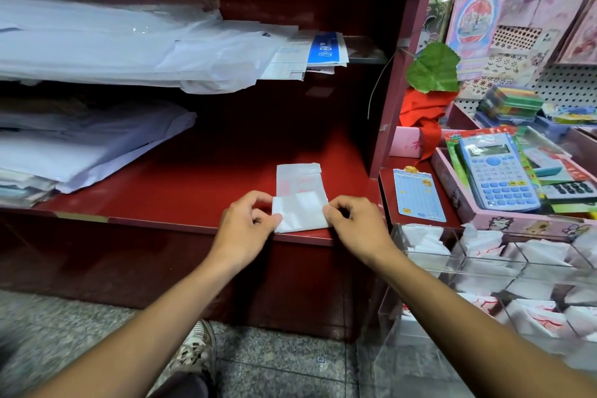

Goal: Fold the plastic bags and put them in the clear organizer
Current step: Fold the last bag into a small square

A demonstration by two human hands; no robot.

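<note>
Both hands grip one bag (302, 200) on the red shelf (193, 178). Head view, the only view: the left hand (247, 220) pinches the bag's left edge, thumb and curled fingers closed on the plastic. The right hand (357, 223) pinches the right edge the same way, fingers curled. The bag is white with faint red print, lying flat as a narrow strip at 12 o'clock from the hands. Its near end is doubled over the strip and reaches the shelf's front lip; the far end lies free on the shelf.

The organizer (484, 268) stands at 4 o'clock from the bag, below shelf level, near the right forearm. Its clear walls divide it into several compartments, and most hold folded white bags (423, 239); some show red print.

At 10 o'clock, stacks of flat white plastic (97, 145) lie on the same shelf, with more (129, 48) on the shelf above. At 2 o'clock a blue calculator (499, 171) rests in a pink box (452, 184) among packaged stationery. A blue card (418, 191) lies between that box and the bag. A green leaf (433, 68) hangs above. A patterned shoe (197, 352) shows on the speckled floor (284, 362) at 6 o'clock.
</note>
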